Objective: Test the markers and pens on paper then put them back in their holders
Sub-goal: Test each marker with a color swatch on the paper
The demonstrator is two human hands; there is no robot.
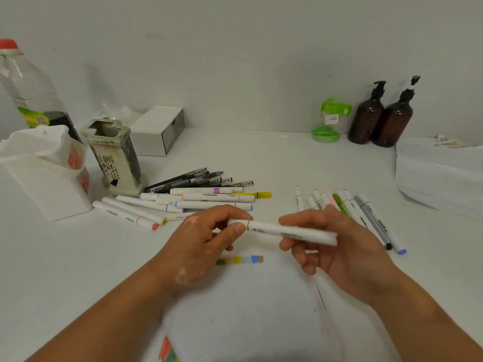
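Observation:
A white marker lies level between both hands above the paper. My left hand pinches its left cap end. My right hand grips the barrel near its right end. Colour swatches of green, yellow, blue and brown mark the paper below. A heap of white markers and dark pens lies at the centre left. Several more markers lie in a row behind my right hand. A ceramic holder and a white holder stand at the left.
A large plastic bottle stands at the far left, with a white box behind the holders. A green container and two brown pump bottles line the back wall. White folded paper or cloth lies at the right.

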